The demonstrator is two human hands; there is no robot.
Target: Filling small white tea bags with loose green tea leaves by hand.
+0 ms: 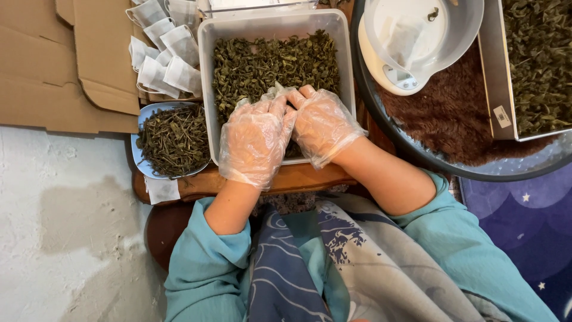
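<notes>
Both my hands wear clear plastic gloves and meet over the near part of a white rectangular tub (205,89) filled with dried green tea leaves (268,59). My left hand (253,140) lies palm down with its fingers bent onto the leaves. My right hand (322,125) presses against it, fingers curled toward the left hand's fingertips. What lies between the fingers is hidden by the gloves.
A small blue dish (143,116) of darker tea leaves sits left of the tub, with a pile of empty white tea bags (161,56) behind it. At right are a white bowl on a scale (417,36), a metal tray of leaves (536,65), and brown fur cloth (447,113). Cardboard (59,59) lies far left.
</notes>
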